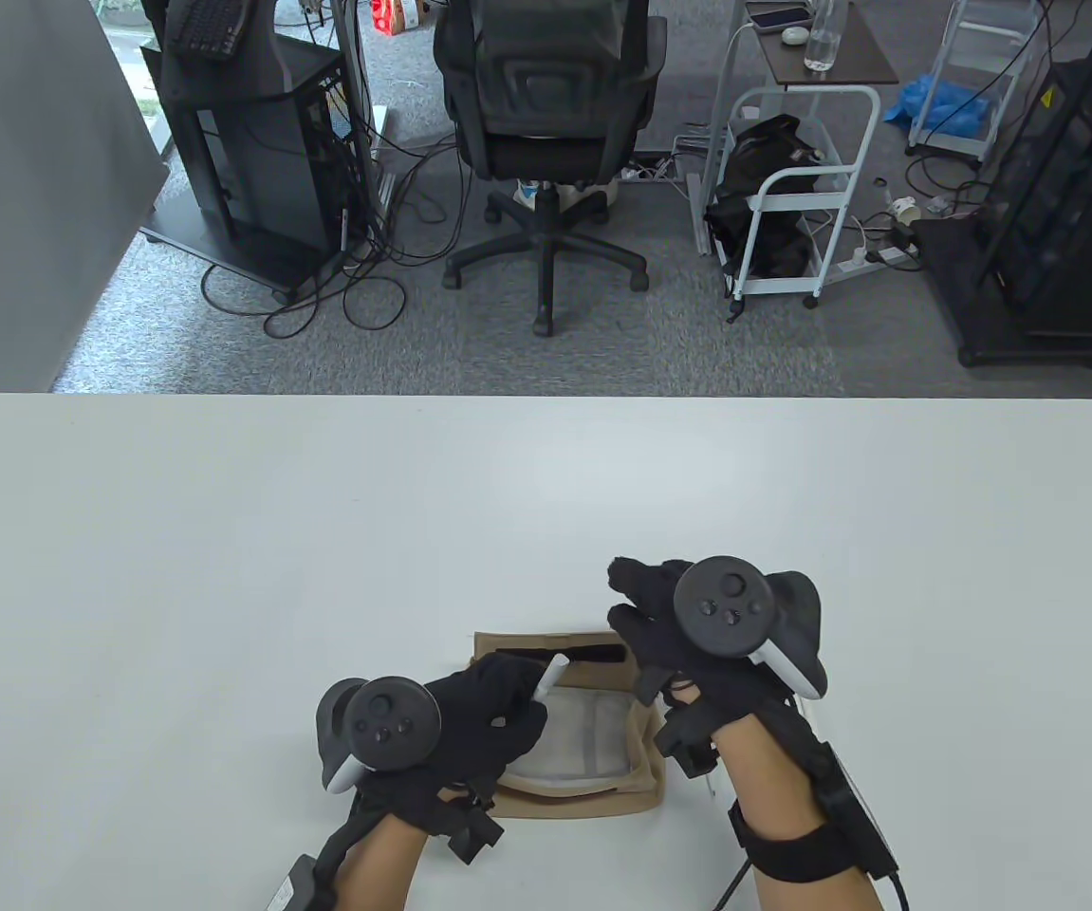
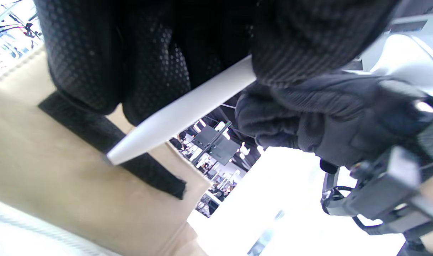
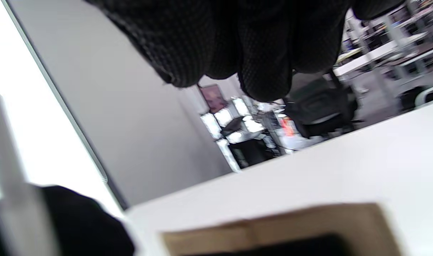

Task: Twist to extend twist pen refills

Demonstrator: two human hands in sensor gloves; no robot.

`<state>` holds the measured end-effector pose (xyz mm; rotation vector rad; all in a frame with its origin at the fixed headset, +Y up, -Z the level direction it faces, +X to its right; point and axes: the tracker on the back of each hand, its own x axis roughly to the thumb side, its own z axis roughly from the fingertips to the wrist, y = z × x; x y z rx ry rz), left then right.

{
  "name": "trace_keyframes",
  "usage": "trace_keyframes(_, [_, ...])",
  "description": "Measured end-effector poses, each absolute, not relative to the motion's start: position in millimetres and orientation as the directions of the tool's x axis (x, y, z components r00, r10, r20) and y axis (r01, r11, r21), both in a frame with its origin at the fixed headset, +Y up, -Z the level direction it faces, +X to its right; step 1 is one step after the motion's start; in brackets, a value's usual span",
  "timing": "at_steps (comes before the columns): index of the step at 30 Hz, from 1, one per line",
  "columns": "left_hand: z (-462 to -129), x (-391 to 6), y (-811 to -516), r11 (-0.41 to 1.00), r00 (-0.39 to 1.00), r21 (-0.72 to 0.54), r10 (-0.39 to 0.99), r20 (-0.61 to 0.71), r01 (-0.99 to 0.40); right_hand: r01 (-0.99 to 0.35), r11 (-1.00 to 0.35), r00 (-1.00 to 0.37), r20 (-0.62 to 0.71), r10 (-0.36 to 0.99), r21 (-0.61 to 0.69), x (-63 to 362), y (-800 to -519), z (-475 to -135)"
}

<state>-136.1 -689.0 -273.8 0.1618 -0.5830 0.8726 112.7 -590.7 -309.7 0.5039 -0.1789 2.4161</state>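
Gripping one white twist pen [image 2: 182,113] in the left hand [image 1: 484,716], fingers wrapped around the upper barrel so the tapered tip end is projecting free, up and to the right in the table view. Leaving the tip end exposed, judged as presenting a free section for the other hand to grasp and rotate against the held section. No refill tip visibly extended at the narrow end; too blurred to confirm.

Holding the pen just above a tan fabric pouch [image 1: 640,759], lying open on the white table [image 1: 223,569] between the two hands, with a pale mesh pocket [image 1: 579,740] facing up and a dark strip [image 2: 106,135] along the flap. Keeping the pouch directly below, probably as the source or return place for pens.

Hovering the right hand [image 1: 669,636] over the right edge of the pouch, near the pen tip but apart from it. Fingers curled loosely downward in the right wrist view, nothing visible between them; holding nothing as far as can be told.

Counting: one pen in view, one pouch, one mesh pocket, two gloved hands, one tracker on each hand. Further pens inside the pouch: cannot tell.

Judging the step in hand as bringing the right hand to the exposed end before twisting; twisting not yet begun.
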Motion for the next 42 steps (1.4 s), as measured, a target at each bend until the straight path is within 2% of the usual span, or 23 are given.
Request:
trace_keyframes(3, [-273, -137, -688, 0.6, 0.459, -0.1, 0.699, 0.548, -0.794, -0.744, -0.655, -0.522, 0.499, 0.692, 0.13, 112, -582, -303])
trace_keyframes(8, [-272, -137, -688, 0.539, 0.399, -0.116, 0.736, 0.546, -0.835, -0.788, -0.478, -0.258, 0.497, 0.829, 0.388, 105, -590, -307])
trace_keyframes(11, [-272, -136, -688, 0.539, 0.397, -0.12, 0.737, 0.547, -0.834, -0.776, -0.406, -0.167, 0.464, 0.87, 0.482, 97, -599, -313])
trace_keyframes(14, [-272, -136, -688, 0.54, 0.397, -0.12, 0.735, 0.55, -0.833, -0.754, -0.383, -0.136, 0.444, 0.885, 0.533, 89, -608, -316])
trace_keyframes(33, [-271, -137, -689, 0.522, 0.401, -0.095, 0.747, 0.53, -0.847, -0.823, -0.419, -0.185, 0.518, 0.835, 0.382, 82, -616, -314])
trace_keyframes(42, [-271, -138, -689, 0.52, 0.412, -0.073, 0.748, 0.52, -0.851, -0.864, -0.468, -0.311, 0.536, 0.785, 0.184, 78, -615, -306])
